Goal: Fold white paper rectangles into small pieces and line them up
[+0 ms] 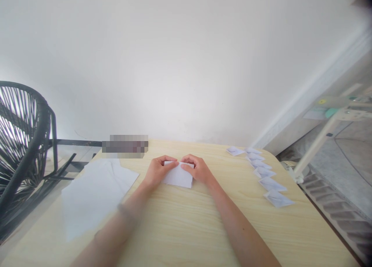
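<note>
A small folded sheet of white paper (178, 177) lies between my hands at the middle of the table. My left hand (159, 170) pinches its upper edge, thumb on the near side and fingers curled behind. My right hand (198, 168) grips the same upper edge close by, its thumb tip almost meeting the left one. The far side of the paper is hidden from me. To the left rests a spread of loose white sheets (93, 189). Along the right side, several folded paper boats (279, 198) form a slanting row.
The pale wooden table (180, 228) ends against a white wall (186, 65). A black woven chair (37, 104) stands at the left. A blurred-out patch covers something at the table's back left. A white metal frame (319, 143) stands past the right edge.
</note>
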`<action>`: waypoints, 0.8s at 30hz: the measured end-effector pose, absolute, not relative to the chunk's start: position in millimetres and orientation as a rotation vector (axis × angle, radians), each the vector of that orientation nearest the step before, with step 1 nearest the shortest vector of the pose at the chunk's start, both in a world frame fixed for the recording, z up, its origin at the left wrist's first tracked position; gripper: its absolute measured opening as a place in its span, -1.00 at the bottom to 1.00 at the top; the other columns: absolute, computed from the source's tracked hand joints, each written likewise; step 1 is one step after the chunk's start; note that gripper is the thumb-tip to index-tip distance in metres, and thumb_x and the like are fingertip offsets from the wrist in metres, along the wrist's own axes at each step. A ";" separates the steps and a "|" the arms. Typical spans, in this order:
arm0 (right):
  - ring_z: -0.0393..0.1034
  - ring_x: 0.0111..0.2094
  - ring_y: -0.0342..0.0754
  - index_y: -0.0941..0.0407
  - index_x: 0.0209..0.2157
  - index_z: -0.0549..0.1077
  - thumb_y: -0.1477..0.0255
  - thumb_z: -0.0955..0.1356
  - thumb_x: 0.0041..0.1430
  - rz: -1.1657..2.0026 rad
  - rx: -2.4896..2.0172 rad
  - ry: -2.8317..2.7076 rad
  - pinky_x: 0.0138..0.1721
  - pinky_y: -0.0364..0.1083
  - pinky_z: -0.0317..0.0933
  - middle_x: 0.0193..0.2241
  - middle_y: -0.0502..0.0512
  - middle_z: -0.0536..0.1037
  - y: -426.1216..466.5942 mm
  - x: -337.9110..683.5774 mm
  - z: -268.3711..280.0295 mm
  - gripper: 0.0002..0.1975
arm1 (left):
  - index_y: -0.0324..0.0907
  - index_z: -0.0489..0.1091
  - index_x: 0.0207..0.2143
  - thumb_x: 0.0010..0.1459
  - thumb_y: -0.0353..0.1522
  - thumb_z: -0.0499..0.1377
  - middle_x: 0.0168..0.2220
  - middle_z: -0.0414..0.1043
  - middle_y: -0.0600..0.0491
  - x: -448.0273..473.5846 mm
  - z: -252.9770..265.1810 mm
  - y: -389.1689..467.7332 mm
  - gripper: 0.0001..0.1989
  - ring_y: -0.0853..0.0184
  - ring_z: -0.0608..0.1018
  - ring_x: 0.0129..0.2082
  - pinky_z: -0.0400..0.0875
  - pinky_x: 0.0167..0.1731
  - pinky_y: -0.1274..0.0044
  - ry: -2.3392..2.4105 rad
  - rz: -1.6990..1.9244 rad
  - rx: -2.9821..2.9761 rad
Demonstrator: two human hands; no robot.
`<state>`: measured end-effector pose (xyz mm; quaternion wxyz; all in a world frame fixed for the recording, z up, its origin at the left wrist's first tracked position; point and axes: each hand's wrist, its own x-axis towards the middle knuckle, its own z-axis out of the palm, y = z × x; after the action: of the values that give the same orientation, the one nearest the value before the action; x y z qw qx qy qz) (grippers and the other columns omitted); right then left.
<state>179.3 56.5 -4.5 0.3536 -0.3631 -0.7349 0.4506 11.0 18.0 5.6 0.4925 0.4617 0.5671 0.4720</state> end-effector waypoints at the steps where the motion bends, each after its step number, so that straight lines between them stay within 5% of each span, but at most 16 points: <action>1: 0.32 -0.42 -0.16 0.14 -0.40 0.39 0.39 0.28 -0.03 1.155 -0.934 -1.895 -0.38 -0.19 0.18 -0.45 0.01 0.47 56.4 178.2 -4.7 -0.86 | -0.23 0.43 -0.39 -0.21 -0.19 0.25 -0.52 0.45 0.06 10.9 5.4 17.8 -0.67 0.38 0.44 -0.58 0.25 -0.62 0.60 1.373 1.140 1.133; 24: 0.32 -0.43 -0.17 0.17 -0.46 0.40 0.39 0.26 0.01 1.093 -0.942 -1.910 -0.36 -0.20 0.19 -0.48 0.02 0.46 53.3 178.2 -4.7 -0.85 | -0.20 0.46 -0.35 -0.09 -0.12 0.14 -0.46 0.47 0.05 10.5 12.3 15.4 -0.64 0.39 0.43 -0.53 0.22 -0.62 0.64 1.431 0.929 1.343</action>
<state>178.2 53.3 -4.7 0.3653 -0.3663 -0.7428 0.4250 10.5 15.4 12.3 0.4663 0.5472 0.5829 0.3786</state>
